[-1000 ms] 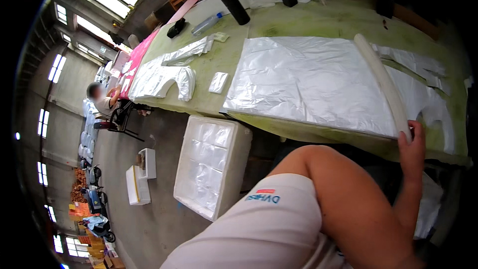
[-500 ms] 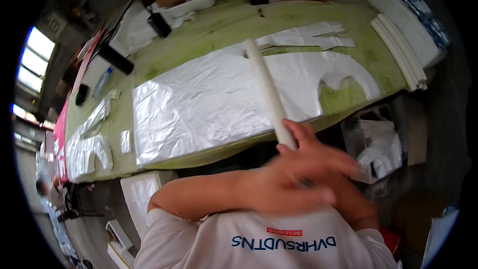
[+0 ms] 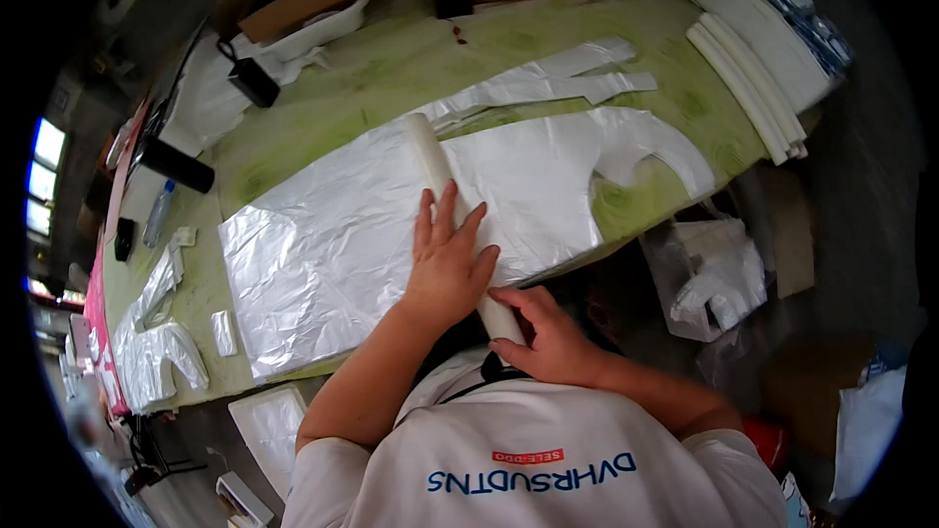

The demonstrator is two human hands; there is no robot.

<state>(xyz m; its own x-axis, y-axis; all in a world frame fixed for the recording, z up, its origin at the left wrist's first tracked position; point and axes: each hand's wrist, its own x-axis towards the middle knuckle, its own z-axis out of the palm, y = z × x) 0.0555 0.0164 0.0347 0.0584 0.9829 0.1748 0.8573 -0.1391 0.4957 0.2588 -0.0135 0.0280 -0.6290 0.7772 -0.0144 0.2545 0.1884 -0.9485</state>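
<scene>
Across the green-covered table, from the left, we see a silvery cut-out piece, a small folded packet and a wide shiny sheet. Our left hand, blurred over our right wrist half a second ago, now lies spread and unclenched on the white tube, which crosses the sheet. So both hands now steady it: our right hand grasps its near end between thumb and fingers. Spare tubes lie farther right.
</scene>
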